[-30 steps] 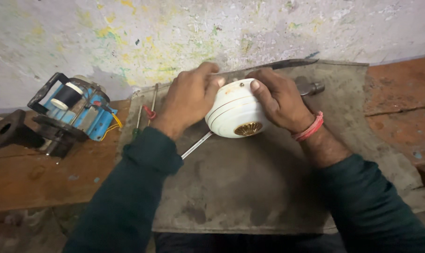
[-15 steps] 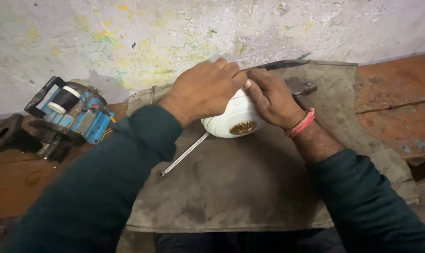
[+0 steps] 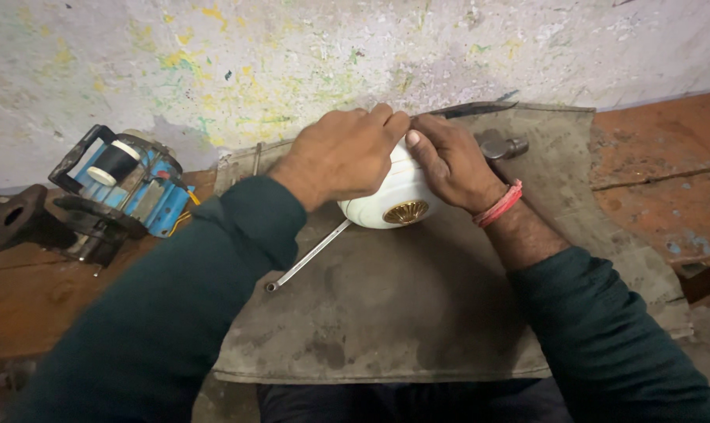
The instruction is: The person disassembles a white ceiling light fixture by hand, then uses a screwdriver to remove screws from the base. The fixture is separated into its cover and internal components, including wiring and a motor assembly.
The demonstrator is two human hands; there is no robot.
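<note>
While both hands clamp down on the white round housing (image 3: 394,196), the left hand (image 3: 341,153) covers its top and the right hand (image 3: 450,160) presses its far side, fingers closed against the shell. It sits on the grey cloth (image 3: 417,313), near the wall (image 3: 292,55). A slim metal spanner (image 3: 308,258) lies partly beneath it, perhaps touching. Smooth and domed, the housing could slip sideways and roll if the pressure turns uneven. Open cloth lies nearer the body; a blue motor (image 3: 128,188) crowds the left, a hammer head (image 3: 502,146) the right.
</note>
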